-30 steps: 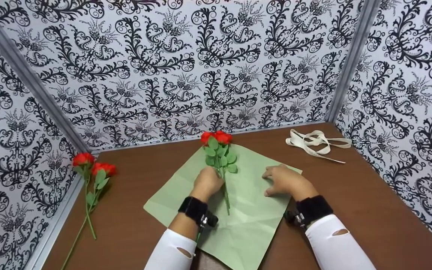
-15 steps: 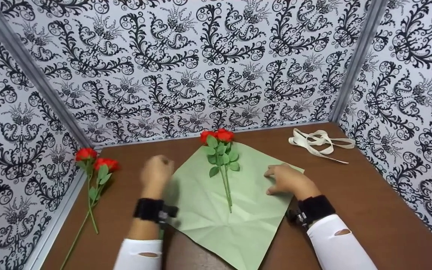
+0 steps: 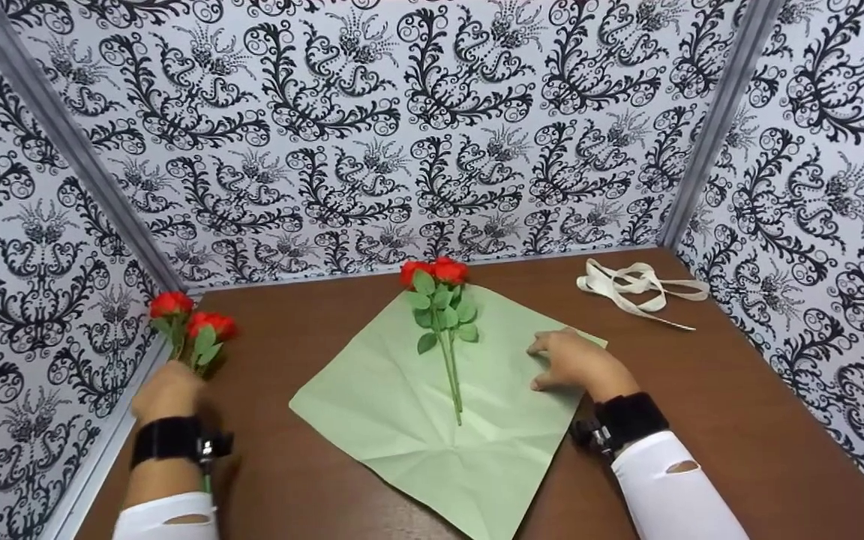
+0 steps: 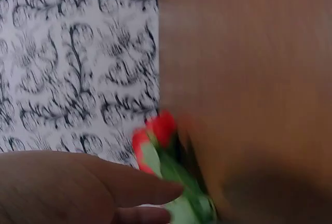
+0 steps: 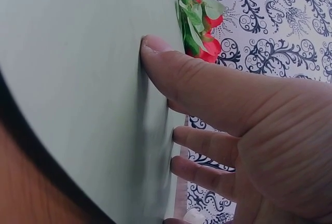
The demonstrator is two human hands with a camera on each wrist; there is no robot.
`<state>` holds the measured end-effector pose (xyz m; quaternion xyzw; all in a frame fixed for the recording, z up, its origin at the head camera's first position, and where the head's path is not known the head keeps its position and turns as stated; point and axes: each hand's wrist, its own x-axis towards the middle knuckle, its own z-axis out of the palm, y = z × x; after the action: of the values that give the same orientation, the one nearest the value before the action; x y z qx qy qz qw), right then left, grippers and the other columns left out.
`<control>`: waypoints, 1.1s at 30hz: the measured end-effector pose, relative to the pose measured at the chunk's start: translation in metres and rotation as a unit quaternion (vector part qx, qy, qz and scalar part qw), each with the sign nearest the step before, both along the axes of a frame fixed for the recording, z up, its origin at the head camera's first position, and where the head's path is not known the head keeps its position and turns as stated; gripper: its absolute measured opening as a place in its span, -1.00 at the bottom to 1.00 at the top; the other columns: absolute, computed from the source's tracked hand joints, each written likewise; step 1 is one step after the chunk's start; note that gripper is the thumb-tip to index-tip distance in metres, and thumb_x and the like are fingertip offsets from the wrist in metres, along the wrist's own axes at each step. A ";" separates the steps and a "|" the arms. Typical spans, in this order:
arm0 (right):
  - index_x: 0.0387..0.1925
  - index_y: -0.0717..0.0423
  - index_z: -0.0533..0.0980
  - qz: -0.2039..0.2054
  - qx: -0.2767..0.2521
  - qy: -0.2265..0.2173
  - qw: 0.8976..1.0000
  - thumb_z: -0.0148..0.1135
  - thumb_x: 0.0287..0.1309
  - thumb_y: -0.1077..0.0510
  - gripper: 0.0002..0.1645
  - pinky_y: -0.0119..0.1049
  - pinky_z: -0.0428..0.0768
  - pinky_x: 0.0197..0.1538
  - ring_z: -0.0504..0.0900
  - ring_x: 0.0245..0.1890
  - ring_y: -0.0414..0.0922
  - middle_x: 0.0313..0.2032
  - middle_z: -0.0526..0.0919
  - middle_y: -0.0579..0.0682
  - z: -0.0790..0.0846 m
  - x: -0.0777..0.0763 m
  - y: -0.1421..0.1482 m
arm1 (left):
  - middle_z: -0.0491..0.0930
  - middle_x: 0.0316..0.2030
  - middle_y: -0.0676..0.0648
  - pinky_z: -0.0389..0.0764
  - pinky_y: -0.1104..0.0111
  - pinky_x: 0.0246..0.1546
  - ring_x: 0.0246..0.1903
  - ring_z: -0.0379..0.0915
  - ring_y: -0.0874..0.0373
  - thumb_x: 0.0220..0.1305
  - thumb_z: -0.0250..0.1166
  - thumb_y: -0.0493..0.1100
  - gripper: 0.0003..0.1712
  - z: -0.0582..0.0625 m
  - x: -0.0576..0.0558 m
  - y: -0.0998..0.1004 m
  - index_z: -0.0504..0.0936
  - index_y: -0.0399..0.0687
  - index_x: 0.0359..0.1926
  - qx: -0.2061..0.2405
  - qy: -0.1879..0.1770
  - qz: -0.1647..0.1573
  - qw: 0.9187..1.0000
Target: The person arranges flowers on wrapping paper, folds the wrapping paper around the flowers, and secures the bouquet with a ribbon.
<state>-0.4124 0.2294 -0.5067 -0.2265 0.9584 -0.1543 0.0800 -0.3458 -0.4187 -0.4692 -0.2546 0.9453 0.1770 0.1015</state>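
At the far left in the head view, my left hand is over the stems of two red artificial roses. In the left wrist view its fingers reach beside a rose's leaves, blurred, with no grip visible. My right hand rests on the right part of a green wrapping paper sheet, fingers spread and fingertips touching it. Two more red roses lie side by side on the sheet, heads at its far corner, stems toward me.
A loose white ribbon lies at the back right of the brown table. Patterned panels enclose the back and both sides, with the left panel close to my left hand.
My left hand has let go of the roses on the paper and moved left to the other pair. My right hand stays where it was on the paper.
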 end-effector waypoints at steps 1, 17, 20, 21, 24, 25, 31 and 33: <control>0.25 0.08 0.66 0.000 0.001 0.001 1.000 0.67 0.00 -0.08 -0.23 0.18 0.43 0.48 0.38 0.46 0.41 0.45 0.48 0.27 0.000 0.000 0.000 | 0.59 0.13 -0.51 0.64 -0.07 -0.22 -0.05 0.62 -0.31 0.29 0.25 -0.17 -0.47 0.000 0.004 -0.005 0.54 -0.51 0.15 0.005 -0.012 -0.005 1.000; 0.26 0.13 0.65 0.019 -0.001 0.007 1.000 0.65 0.03 -0.07 -0.23 0.20 0.42 0.48 0.43 0.45 0.38 0.44 0.49 0.32 0.002 0.002 0.001 | 0.59 0.09 -0.52 0.60 0.07 -0.32 -0.18 0.59 -0.19 0.46 0.01 -0.23 -0.52 -0.011 0.019 -0.026 0.52 -0.54 0.20 0.005 0.005 0.039 0.999; 0.27 0.14 0.64 0.028 0.006 0.011 1.000 0.64 0.04 -0.08 -0.22 0.21 0.42 0.48 0.44 0.44 0.37 0.43 0.49 0.33 0.002 0.002 0.001 | 0.54 0.17 -0.57 0.65 0.03 -0.33 -0.08 0.63 -0.29 0.47 -0.01 -0.21 -0.50 -0.016 0.021 -0.031 0.52 -0.57 0.20 0.018 0.006 0.039 0.999; 0.28 0.13 0.64 0.027 0.005 0.009 1.000 0.64 0.05 -0.08 -0.22 0.21 0.41 0.48 0.43 0.45 0.36 0.43 0.49 0.33 0.003 0.002 0.001 | 0.52 0.19 -0.58 0.66 0.02 -0.33 -0.05 0.63 -0.33 0.47 0.00 -0.21 -0.49 -0.017 0.022 -0.032 0.51 -0.58 0.21 0.026 0.007 0.041 0.999; 0.27 0.13 0.64 0.026 0.005 0.010 1.000 0.65 0.03 -0.08 -0.22 0.21 0.41 0.49 0.44 0.44 0.36 0.43 0.49 0.33 0.004 0.002 0.000 | 0.53 0.15 -0.59 0.67 0.03 -0.36 -0.12 0.63 -0.32 0.41 0.03 -0.21 -0.50 -0.019 0.020 -0.036 0.52 -0.58 0.16 0.046 0.014 0.044 0.998; 0.27 0.14 0.64 0.024 0.003 0.010 1.000 0.65 0.03 -0.07 -0.22 0.20 0.40 0.49 0.44 0.45 0.36 0.43 0.49 0.33 0.004 0.002 0.000 | 0.53 0.13 -0.57 0.67 0.05 -0.38 -0.16 0.62 -0.29 0.40 0.03 -0.21 -0.51 -0.018 0.020 -0.037 0.53 -0.57 0.14 0.051 0.014 0.045 0.998; 0.27 0.14 0.64 0.021 0.007 0.010 1.000 0.65 0.03 -0.07 -0.21 0.21 0.39 0.50 0.43 0.45 0.37 0.44 0.48 0.32 0.004 0.003 0.000 | 0.57 -0.01 -0.60 0.64 0.05 -0.39 -0.26 0.58 -0.26 0.33 0.03 -0.22 -0.58 -0.002 0.022 -0.026 0.59 -0.56 -0.07 0.053 0.076 0.013 0.996; 0.28 0.13 0.64 0.019 0.007 0.009 1.000 0.65 0.03 -0.07 -0.21 0.20 0.39 0.50 0.42 0.46 0.36 0.44 0.48 0.32 0.003 0.003 0.000 | 0.59 -0.05 -0.60 0.62 0.03 -0.36 -0.25 0.59 -0.30 0.29 0.04 -0.21 -0.60 0.007 0.022 -0.018 0.60 -0.54 -0.15 0.048 0.100 -0.001 0.994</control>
<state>-0.4096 0.2295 -0.5034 -0.2457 0.9556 -0.1442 0.0755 -0.3235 -0.4369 -0.4627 -0.2294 0.9415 0.2464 0.0184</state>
